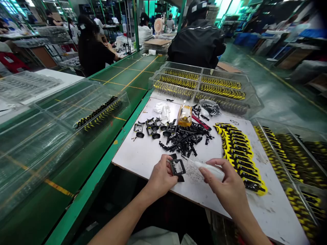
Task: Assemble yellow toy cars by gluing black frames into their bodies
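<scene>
Near the front edge of the white board (143, 153), my left hand (162, 175) pinches a black square frame part (178, 167). My right hand (224, 183) is wrapped round a white bottle (213, 171), whose thin tip points left at the top right of the frame part. Behind my hands lies a loose pile of small black parts (187, 137). Several black frame parts (153, 127) stand left of the pile. Rows of yellow and black parts (240, 158) lie to the right of my right hand.
An orange-brown box (185, 115), red tweezers (201, 122) and white tissue (162, 110) lie behind the pile. Clear trays of parts stand at the back (200, 85) and right (288, 163). Another clear tray (63, 115) rests on the green belt at left. A person (196, 44) sits ahead.
</scene>
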`<state>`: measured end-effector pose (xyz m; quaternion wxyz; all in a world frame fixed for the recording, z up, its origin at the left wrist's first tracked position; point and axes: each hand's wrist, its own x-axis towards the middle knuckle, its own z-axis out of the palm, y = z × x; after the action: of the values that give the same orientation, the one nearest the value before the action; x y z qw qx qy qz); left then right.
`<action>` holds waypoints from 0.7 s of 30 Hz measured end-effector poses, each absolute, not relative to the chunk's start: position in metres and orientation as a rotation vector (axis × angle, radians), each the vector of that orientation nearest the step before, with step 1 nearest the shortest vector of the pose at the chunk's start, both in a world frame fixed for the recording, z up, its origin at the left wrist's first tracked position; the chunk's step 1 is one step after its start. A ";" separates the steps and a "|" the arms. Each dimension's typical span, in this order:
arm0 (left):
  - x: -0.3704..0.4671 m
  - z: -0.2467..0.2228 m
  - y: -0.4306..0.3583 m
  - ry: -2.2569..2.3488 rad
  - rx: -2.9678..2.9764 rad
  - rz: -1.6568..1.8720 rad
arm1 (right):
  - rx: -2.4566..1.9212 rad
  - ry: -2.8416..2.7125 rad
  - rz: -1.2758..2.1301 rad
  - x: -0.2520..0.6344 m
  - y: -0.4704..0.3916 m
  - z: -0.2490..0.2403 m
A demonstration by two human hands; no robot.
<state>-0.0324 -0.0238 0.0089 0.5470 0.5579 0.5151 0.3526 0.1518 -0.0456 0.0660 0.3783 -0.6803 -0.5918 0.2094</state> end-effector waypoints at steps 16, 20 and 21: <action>-0.038 0.019 -0.022 1.125 1.271 0.765 | -1.573 -1.782 0.193 0.122 -0.046 0.051; -0.038 0.015 -0.022 1.115 1.281 0.770 | -1.554 -1.807 0.170 0.123 -0.045 0.048; -0.038 0.015 -0.022 1.115 1.283 0.773 | -1.551 -1.812 0.164 0.123 -0.044 0.048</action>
<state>-0.0379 -0.0217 0.0146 0.5948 0.5523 0.4801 0.3326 0.1228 -0.0444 0.0475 0.3667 -0.6035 -0.7051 0.0640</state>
